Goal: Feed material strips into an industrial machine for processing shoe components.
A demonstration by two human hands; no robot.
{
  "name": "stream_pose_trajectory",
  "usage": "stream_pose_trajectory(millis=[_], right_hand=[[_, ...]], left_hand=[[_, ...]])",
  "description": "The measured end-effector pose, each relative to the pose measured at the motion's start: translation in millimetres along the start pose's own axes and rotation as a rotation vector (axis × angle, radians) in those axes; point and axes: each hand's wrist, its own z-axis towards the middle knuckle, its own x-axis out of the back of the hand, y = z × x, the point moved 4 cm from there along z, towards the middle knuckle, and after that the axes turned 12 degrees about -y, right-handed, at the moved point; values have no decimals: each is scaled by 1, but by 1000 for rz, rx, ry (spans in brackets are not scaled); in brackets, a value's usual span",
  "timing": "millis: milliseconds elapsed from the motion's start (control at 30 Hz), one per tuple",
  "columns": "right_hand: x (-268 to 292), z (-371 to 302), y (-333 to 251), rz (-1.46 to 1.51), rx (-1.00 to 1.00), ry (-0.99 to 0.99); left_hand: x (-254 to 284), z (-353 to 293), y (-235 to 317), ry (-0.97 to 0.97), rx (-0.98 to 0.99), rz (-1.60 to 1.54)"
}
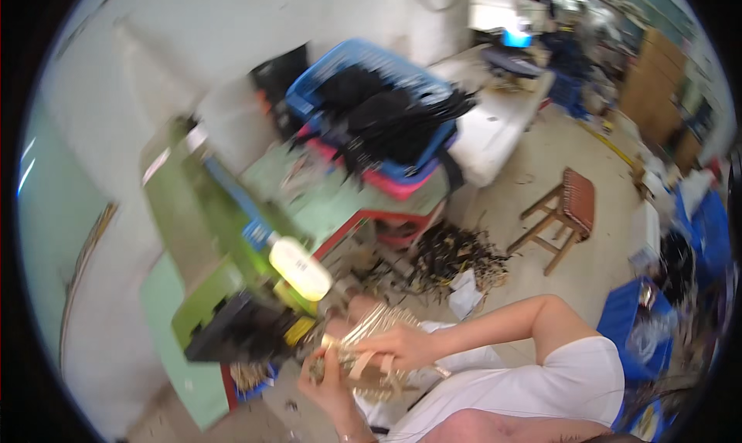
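Note:
Both my hands are at a bundle of shiny gold strips [377, 322], just in front of the green machine [193, 219]. My left hand [331, 389] pinches the near end of the gold pieces between thumb and fingers. My right hand [402, 346] is closed over the bundle from the other side, and some strips hang out below its fingers. Paler flat tabs show among the strips. Blur hides what exact kind of piece they are. Close to my hands is the machine's black head [239, 327], with a lit yellow-white lamp [300, 268] beside it.
A blue basket [309, 80] heaped with black strips [379, 115] stands on the pale green table [348, 207]. Dark scraps [456, 257] litter the floor near a wooden stool [576, 203] with a reddish seat. Blue bins [622, 308] line the right side. A white table [495, 138] lies farther back.

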Motion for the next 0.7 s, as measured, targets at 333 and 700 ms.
stream_pose_trajectory(millis=[333, 700], right_hand=[[-26, -1, -10, 38, 22, 27], [-35, 23, -13, 82, -31, 28]], left_hand=[[20, -15, 18, -33, 157, -8], [32, 0, 19, -68, 215, -51]])
